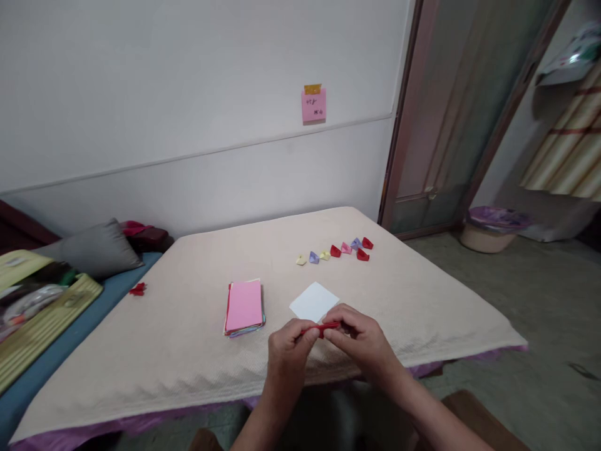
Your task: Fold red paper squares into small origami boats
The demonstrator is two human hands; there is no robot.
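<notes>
Between my two hands, over the table's front edge, is a small folded piece of red paper [322, 328]. My left hand [287, 347] pinches its left end between thumb and fingers. Its right end is gripped the same way by my right hand [360, 335]. Fingers cover much of the red paper, so its full shape is hidden. Just beyond my hands lies a white square sheet [314, 300], turned cornerwise. To the left sits a stack of coloured paper [245, 305] with a pink sheet on top.
Several small folded paper pieces [335, 251] in red, pink, purple and yellow form a row at the back right of the cloth-covered table [188, 351]. Small red pieces [138, 289] lie at its left edge. A grey cushion [94, 247] and a lined bin [491, 232] stand beyond.
</notes>
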